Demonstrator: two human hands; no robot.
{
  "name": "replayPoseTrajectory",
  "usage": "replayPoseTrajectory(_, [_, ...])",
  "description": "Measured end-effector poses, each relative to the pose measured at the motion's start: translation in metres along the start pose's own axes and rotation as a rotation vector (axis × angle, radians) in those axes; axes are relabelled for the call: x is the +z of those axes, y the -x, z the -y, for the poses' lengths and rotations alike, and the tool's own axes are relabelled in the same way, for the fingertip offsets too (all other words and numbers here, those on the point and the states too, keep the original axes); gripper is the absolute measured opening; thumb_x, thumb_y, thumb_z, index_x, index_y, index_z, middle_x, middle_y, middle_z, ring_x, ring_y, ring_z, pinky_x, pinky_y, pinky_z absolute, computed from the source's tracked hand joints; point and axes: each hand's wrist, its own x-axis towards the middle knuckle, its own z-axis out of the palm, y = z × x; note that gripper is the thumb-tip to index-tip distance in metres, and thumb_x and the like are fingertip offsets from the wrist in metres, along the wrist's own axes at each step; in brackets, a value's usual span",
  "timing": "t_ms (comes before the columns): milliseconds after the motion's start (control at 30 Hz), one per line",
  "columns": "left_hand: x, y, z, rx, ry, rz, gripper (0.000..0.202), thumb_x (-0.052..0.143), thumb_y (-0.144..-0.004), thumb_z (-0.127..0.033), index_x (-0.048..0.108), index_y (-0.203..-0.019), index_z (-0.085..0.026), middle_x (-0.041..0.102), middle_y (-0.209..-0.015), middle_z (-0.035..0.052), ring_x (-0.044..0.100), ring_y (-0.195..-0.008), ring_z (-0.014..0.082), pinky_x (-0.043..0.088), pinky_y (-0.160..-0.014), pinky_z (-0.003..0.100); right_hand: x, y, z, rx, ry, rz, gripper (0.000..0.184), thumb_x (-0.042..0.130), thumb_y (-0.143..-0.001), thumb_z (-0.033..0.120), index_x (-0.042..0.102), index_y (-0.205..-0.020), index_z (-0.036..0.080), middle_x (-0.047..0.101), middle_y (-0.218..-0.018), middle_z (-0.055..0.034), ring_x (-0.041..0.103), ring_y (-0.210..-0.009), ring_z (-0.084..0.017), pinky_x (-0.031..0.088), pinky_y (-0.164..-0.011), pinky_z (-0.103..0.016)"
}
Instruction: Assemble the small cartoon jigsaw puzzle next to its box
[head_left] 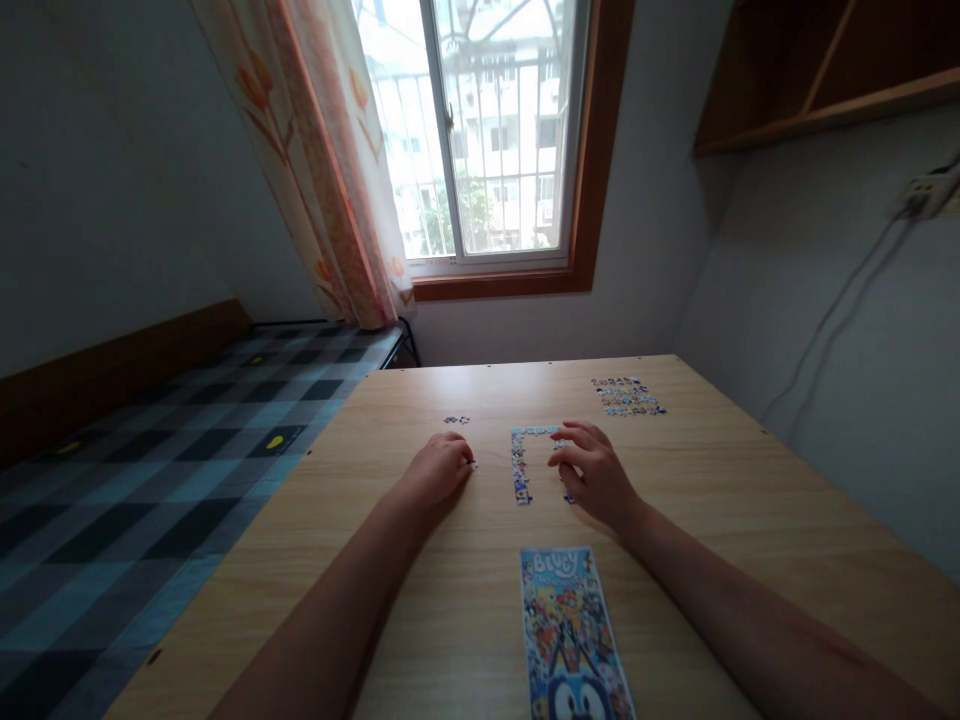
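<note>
Partly joined jigsaw border [519,465] lies on the wooden table, showing a left side and a top edge. Over its right side rests my right hand [596,470], fingers apart and curved, hiding much of that side; whether the fingertips press on it I cannot tell. To the left of the border, my left hand [436,470] is closed in a pinch on a small puzzle piece [472,462] at the tabletop. A few loose puzzle pieces [457,420] lie just beyond that hand. Nearer to me is a colourful picture sheet [574,630] marked "Bluey".
Rows of loose puzzle pieces [628,396] sit at the table's [712,480] far right. A bed with a checked cover [225,450] adjoins on the left. Behind are a curtain [315,150] and a window [502,140]; a shelf [825,90] hangs at upper right.
</note>
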Motion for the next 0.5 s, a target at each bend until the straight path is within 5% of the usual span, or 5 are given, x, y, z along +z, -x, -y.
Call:
replayPoseTrajectory(233, [-0.004, -0.001, -0.003, -0.073, 0.106, -0.005, 0.006, 0.066, -0.077, -0.019, 0.071, -0.079, -0.019, 0.072, -0.088, 0.0055, 0.064, -0.082, 0.0210, 0.049, -0.076, 0.031, -0.005, -0.002, 0.006, -0.090, -0.098, -0.055, 0.026, 0.055, -0.082, 0.003, 0.070, -0.082, 0.024, 0.072, -0.104, -0.0046, 0.059, -0.115, -0.025, 0.048, -0.099, -0.047])
replayPoseTrajectory(400, [0.002, -0.007, -0.025, -0.148, 0.666, -0.075, 0.025, 0.069, -0.075, -0.029, 0.073, -0.097, -0.018, 0.069, -0.073, 0.0009, 0.060, -0.066, 0.0150, 0.046, -0.065, 0.027, -0.005, -0.004, 0.011, -0.127, -0.115, -0.051, 0.025, 0.056, -0.084, 0.004, 0.070, -0.085, 0.025, 0.073, -0.096, -0.0037, 0.062, -0.108, -0.024, 0.049, -0.097, -0.046])
replayPoseTrajectory(500, [0.006, -0.007, -0.047, -0.204, 0.949, -0.088, 0.031, 0.074, -0.071, -0.037, 0.073, -0.092, -0.016, 0.070, -0.072, 0.0020, 0.057, -0.062, 0.0128, 0.044, -0.058, 0.025, -0.002, -0.005, 0.014, -0.165, -0.103, -0.036, 0.022, 0.059, -0.087, 0.007, 0.071, -0.093, 0.025, 0.074, -0.094, -0.0030, 0.063, -0.105, -0.023, 0.048, -0.099, -0.046])
